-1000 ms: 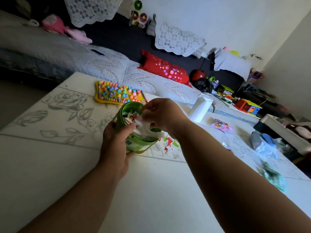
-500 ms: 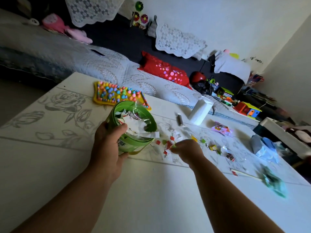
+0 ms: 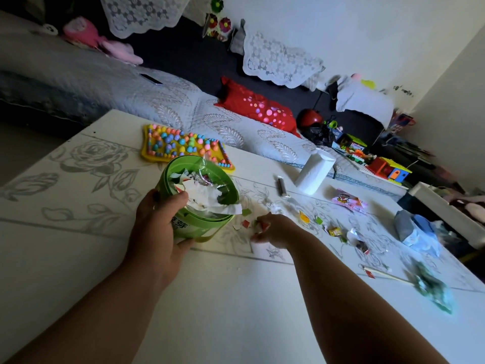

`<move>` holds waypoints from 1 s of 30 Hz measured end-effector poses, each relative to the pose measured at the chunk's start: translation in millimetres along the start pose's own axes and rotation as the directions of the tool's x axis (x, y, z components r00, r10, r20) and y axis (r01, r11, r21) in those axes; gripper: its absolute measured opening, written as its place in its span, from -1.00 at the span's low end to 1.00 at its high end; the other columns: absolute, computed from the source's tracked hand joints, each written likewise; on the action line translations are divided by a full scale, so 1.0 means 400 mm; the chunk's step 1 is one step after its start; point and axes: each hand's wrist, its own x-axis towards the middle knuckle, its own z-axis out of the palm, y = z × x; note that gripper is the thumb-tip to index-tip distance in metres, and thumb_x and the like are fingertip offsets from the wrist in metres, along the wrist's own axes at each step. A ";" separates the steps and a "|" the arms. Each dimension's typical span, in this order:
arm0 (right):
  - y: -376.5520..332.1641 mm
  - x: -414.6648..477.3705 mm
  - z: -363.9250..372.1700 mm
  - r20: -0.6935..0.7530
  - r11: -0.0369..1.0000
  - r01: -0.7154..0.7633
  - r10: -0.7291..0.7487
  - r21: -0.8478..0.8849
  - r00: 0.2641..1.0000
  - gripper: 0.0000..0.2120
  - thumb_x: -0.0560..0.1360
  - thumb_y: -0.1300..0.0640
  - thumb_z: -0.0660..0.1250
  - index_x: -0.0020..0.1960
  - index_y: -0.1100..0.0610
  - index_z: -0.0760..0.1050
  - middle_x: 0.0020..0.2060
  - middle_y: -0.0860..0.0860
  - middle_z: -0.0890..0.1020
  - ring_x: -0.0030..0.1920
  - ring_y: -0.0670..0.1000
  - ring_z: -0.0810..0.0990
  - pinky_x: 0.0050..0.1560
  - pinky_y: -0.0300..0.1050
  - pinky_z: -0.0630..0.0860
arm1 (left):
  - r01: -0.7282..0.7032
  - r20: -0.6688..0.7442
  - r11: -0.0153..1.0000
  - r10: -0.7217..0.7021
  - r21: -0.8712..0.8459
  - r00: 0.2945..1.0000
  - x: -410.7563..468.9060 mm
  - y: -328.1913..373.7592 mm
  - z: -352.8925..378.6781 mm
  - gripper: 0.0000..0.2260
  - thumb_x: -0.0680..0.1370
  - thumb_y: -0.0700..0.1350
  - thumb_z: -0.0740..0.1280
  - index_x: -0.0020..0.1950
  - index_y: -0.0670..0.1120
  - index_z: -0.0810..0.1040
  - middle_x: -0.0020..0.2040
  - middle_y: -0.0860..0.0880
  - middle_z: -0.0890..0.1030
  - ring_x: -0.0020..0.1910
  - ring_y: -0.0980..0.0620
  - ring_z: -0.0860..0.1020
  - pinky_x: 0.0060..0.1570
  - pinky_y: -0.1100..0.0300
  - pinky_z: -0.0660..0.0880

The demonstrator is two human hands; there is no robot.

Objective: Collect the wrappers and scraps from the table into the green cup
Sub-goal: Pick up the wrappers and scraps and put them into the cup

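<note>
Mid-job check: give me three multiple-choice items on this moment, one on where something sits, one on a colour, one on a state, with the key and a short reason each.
1. Where is the white tissue pack relative to the green cup?
A. Inside the cup
B. Farther back on the table, to the cup's right
C. On the bed

2. What colour is the mat of beads behind the cup?
A. Yellow
B. Black
C. Purple

3. What state is the cup in?
A. Empty
B. Lying flat on its side
C. Tilted, stuffed with crumpled paper and wrappers

Key:
1 B: it stands on the table, apart from the cup.
2 A: its edge is yellow under multicoloured beads.
3 C: the left hand grips the leaning cup, white paper spilling over its rim, while the right hand pinches scraps beside it.
</note>
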 end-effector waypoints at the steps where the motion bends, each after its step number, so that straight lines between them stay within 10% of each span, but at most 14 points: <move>1: 0.001 0.004 -0.001 -0.019 0.999 0.027 -0.028 -0.033 0.999 -0.65 0.44 -0.02 0.40 0.15 0.13 0.56 0.10 0.08 0.61 0.14 0.12 0.54 0.11 -0.07 0.47 | 0.000 -0.003 1.000 0.000 -0.001 1.000 0.001 0.000 0.000 -0.63 0.52 -0.07 0.40 0.31 0.18 0.54 0.28 0.03 0.60 0.26 -0.12 0.56 0.20 -0.24 0.52; 6: 0.001 0.004 0.012 -0.165 0.998 -0.014 0.005 -0.053 0.986 -0.81 0.52 0.00 0.28 -0.11 0.08 0.59 -0.18 0.00 0.63 -0.04 0.06 0.59 -0.35 -0.27 0.32 | 0.001 -0.014 1.000 -0.001 -0.012 1.000 0.003 0.000 0.002 -0.62 0.51 -0.07 0.41 0.31 0.17 0.54 0.28 0.04 0.61 0.27 -0.12 0.56 0.20 -0.27 0.51; 13: 0.003 -0.007 0.039 -0.319 0.995 -0.095 0.085 -0.017 0.944 -0.81 0.52 0.06 0.26 -0.03 0.10 0.62 -0.13 0.06 0.67 -0.04 0.08 0.59 -0.25 -0.24 0.37 | 0.007 -0.011 1.000 -0.007 -0.024 1.000 -0.006 0.001 0.008 -0.62 0.52 -0.09 0.41 0.32 0.15 0.53 0.26 0.04 0.63 0.26 -0.12 0.57 0.20 -0.25 0.51; 21: 0.015 -0.116 -0.059 -0.400 0.776 0.019 0.304 0.630 0.865 -0.75 0.39 0.21 0.33 -0.46 0.14 0.59 -0.58 -0.05 0.58 -0.44 -0.02 0.51 -0.28 -0.15 0.52 | 0.011 -0.001 1.000 -0.011 -0.006 1.000 -0.021 0.001 0.014 -0.61 0.49 -0.07 0.42 0.31 0.14 0.54 0.27 0.02 0.62 0.26 -0.12 0.57 0.14 -0.18 0.55; 25: -0.067 -0.191 -0.166 -0.325 0.625 0.161 0.157 0.764 0.933 -0.88 0.46 0.15 0.41 -0.25 0.11 0.60 -0.36 0.04 0.65 -0.30 0.00 0.55 -0.18 -0.16 0.57 | -0.005 0.005 1.000 0.005 -0.030 1.000 -0.032 0.006 0.023 -0.59 0.52 -0.11 0.40 0.35 0.12 0.51 0.25 0.02 0.62 0.21 -0.08 0.58 -0.02 0.01 0.52; 30: -0.203 -0.230 -0.209 -0.355 0.842 0.267 -0.097 0.468 0.930 -0.89 0.47 0.09 0.39 -0.16 0.12 0.63 -0.33 0.03 0.68 -0.39 -0.10 0.58 -0.31 -0.24 0.56 | 0.003 -0.007 0.999 -0.003 -0.044 1.000 -0.052 0.009 0.035 -0.61 0.54 -0.17 0.39 0.33 0.12 0.49 0.15 0.06 0.61 0.06 0.01 0.57 0.01 0.01 0.51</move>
